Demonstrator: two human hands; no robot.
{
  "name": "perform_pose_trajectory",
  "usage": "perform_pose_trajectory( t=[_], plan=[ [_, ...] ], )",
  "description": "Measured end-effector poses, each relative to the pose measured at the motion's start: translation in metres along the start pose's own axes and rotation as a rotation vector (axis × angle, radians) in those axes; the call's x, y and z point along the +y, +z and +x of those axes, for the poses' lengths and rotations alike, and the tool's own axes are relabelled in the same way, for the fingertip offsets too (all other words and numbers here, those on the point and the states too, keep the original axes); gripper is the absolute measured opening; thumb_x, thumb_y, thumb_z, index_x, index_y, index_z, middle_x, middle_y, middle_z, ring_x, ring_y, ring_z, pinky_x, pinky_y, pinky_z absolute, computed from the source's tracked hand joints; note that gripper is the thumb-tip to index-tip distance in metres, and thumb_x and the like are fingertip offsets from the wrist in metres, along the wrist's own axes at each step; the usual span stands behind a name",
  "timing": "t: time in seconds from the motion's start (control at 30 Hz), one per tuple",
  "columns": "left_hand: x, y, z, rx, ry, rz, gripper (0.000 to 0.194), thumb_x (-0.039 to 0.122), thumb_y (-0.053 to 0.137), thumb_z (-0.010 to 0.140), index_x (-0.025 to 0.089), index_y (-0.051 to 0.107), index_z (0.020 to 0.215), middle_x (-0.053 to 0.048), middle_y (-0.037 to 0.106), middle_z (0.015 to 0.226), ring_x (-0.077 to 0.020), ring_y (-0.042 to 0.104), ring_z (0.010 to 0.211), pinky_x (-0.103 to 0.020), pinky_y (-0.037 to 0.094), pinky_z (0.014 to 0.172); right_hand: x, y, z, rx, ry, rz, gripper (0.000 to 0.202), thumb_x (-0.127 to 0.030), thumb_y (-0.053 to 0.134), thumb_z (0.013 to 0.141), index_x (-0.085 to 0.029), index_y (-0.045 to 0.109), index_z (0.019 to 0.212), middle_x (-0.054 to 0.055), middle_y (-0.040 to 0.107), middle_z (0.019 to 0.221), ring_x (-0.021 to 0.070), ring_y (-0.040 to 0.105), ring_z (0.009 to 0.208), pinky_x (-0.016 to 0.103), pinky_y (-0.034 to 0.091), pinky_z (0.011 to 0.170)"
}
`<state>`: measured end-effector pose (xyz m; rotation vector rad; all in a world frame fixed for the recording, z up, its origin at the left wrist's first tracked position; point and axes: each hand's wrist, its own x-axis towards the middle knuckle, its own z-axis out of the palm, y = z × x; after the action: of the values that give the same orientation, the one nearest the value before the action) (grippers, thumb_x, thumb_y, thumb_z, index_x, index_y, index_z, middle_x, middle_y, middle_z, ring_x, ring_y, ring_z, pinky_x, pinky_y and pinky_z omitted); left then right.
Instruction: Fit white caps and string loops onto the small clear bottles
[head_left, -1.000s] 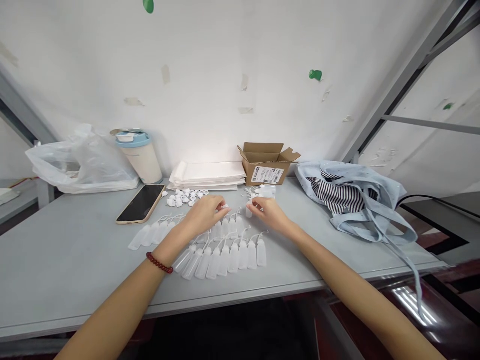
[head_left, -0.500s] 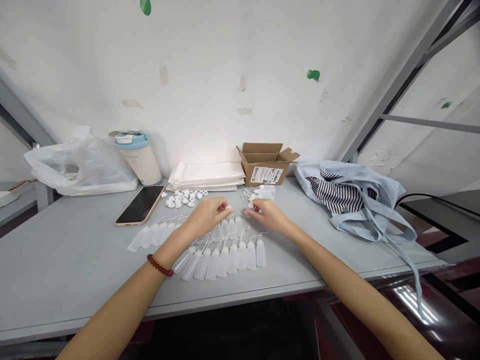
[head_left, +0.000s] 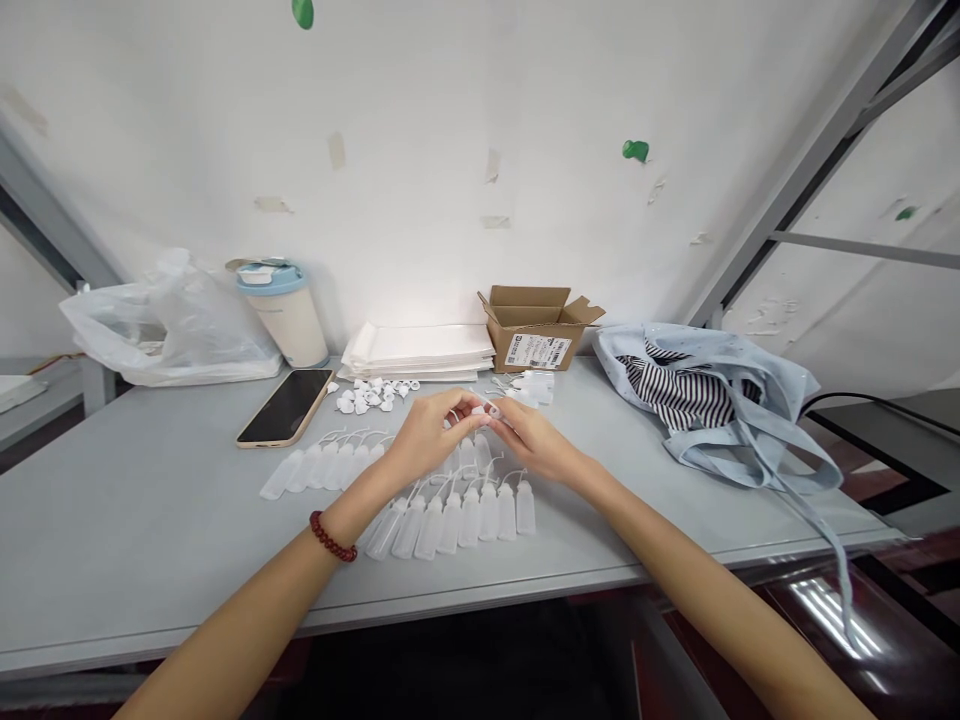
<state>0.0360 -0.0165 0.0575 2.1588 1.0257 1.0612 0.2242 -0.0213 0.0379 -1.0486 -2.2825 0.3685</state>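
Observation:
My left hand and my right hand meet above the middle of the table, fingers closed. A small white cap is pinched in my left fingertips. My right fingers grip what looks like a small squeeze bottle, mostly hidden by the hand; the two pieces are at or nearly in contact. Below the hands, several translucent squeeze bottles with thin curved tubes lie in a row. Another row of bottles is partly behind my left forearm. Loose white caps are heaped beyond my left hand.
At the back stand an open cardboard box, a stack of white sheets, more small bottles, a tumbler and a plastic bag. A phone lies left; a light blue cloth bag lies right.
My hands have come together from a small gap apart, bringing the cap to the piece in my right hand. The whole view has shifted slightly.

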Motion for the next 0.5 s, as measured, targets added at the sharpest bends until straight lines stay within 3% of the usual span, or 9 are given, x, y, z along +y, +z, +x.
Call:
perform_pose_trajectory(
  t=[0.27, 0.5],
  plan=[
    [0.003, 0.0041, -0.0025, 0.022, 0.049, 0.079, 0.015, 0.032, 0.057, 0.085, 0.018, 0.059, 0.081, -0.001, 0.063, 0.075, -0.0139, 0.056, 0.07, -0.025, 0.046, 0.065, 0.0, 0.0017, -0.0013, 0.007, -0.083, -0.046, 0.017, -0.025, 0.032, 0.097, -0.021, 0.048, 0.1, 0.006, 0.053, 0.086, 0.0194, 0.052, 0.079, 0.031, 0.044, 0.067],
    [0.0013, 0.0082, -0.0039, 0.061, 0.102, 0.13, 0.012, 0.028, 0.058, 0.084, 0.017, 0.059, 0.08, 0.0, 0.061, 0.074, -0.0133, 0.054, 0.067, -0.024, 0.043, 0.063, 0.0014, 0.0018, -0.0033, 0.015, -0.105, -0.062, 0.017, -0.02, 0.036, 0.094, -0.019, 0.047, 0.107, 0.01, 0.059, 0.094, 0.0223, 0.056, 0.086, 0.034, 0.047, 0.068]
  ],
)
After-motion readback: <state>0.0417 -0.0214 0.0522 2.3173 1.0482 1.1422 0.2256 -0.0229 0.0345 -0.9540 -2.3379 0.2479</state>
